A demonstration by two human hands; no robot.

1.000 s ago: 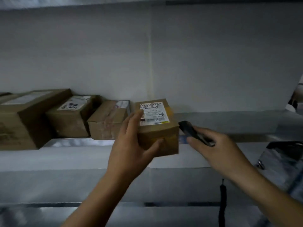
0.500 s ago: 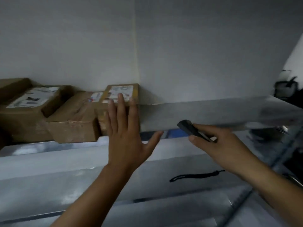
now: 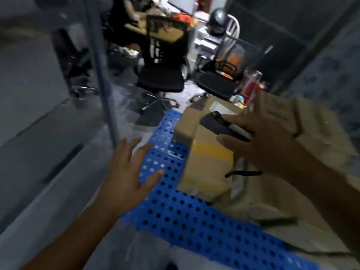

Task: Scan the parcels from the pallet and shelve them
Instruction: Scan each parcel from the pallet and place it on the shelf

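A blue perforated pallet [image 3: 183, 217] lies on the floor with several brown cardboard parcels on its right side. The nearest parcel [image 3: 206, 168] has yellow tape across it; a smaller parcel [image 3: 187, 123] stands just behind it. My left hand [image 3: 130, 172] hovers empty over the pallet's left edge, fingers spread. My right hand [image 3: 266, 141] grips a black handheld scanner [image 3: 220, 127] above the taped parcel, its black wrist strap [image 3: 243, 173] hanging below. The view is blurred by motion.
A shelf upright [image 3: 105, 88] and grey shelf boards stand at the left. Two black office chairs [image 3: 161, 78] and a cluttered desk sit beyond the pallet. A red fire extinguisher [image 3: 251, 88] stands behind the parcels. A dark wall runs along the right.
My view has swung from the shelf down to the pallet. My left hand has left the shelved parcel and now hovers empty over the pallet; my right hand still holds the scanner.
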